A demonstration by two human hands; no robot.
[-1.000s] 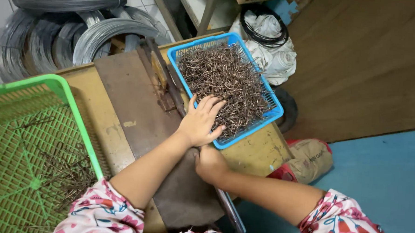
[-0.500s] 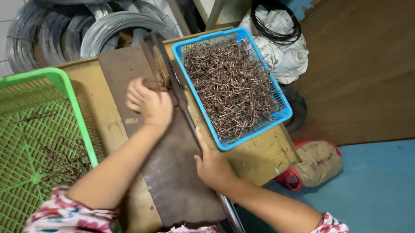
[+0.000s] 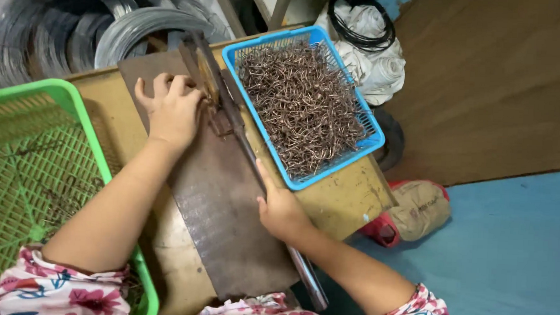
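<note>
Two bare hands work at a lever cutter bolted across a dark metal plate on a worn wooden bench. Left hand: fingers curled together, knuckles up, pressed against the cutter's head; whether they pinch a wire piece cannot be told, since the palm covers that spot. Right hand: fingers wrapped shut around the long lever handle, thumb lying along it.

Blue basket, just beside the lever on the person's right, is heaped with short bent wire pieces. Green basket, on the left, holds only a thin scatter of similar pieces. Coils of grey wire lie behind the bench; a white sack and a tan sack rest on the floor.

Risk, as a judgement: the left fingertips sit touching the blade area, so a pull on the lever before they draw back could nip them. The blue basket overhangs close to the bench edge and lever path; a wide swing could jostle it and spill pieces.

Hidden or unclear: the blade itself, any piece at the cutter, the lever's near end below the wrist, and the green basket's outer side, cut off by the picture edge.
</note>
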